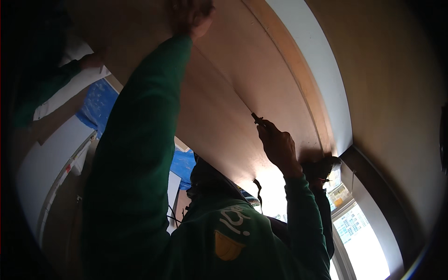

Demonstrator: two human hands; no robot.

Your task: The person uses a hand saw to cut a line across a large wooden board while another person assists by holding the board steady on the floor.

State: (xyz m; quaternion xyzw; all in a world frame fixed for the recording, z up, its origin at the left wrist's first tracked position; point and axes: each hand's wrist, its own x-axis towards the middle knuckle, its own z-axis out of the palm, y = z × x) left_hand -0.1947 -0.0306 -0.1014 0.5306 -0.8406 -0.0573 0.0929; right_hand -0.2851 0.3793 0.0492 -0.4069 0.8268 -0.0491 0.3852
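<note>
Overhead, a brown panel (242, 70) fills most of the view, curving with the lens. A paler wood strip (298, 65) runs along its right edge, with a white band (322, 60) beside it. Bright window (364, 233) at lower right, and everything near it is backlit and dim.

Left hand (191, 16): raised at the end of a long green sleeve, up against the panel near the top edge of the view. Partly cut off and in shadow, so I cannot tell how the fingers lie.

Right hand (279, 147): also raised, fingers clenched around a thin dark tool (256, 117). The tool's tip points up and left and meets the panel about mid-view, well apart from the left hand.

Between the two arms, lower down: a co-worker (224, 228) seen from behind, in a green top with a yellow patch and dark headgear. A further dark hand (322, 168) sits just right of the right wrist, up near the panel's end by the window. Whose it is, I cannot tell.

Far left: another green-sleeved hand (91, 60) rests on a white sheet (65, 88). Blue sheeting (100, 105) lies beside it, and a white board (51, 158) sits lower left.
</note>
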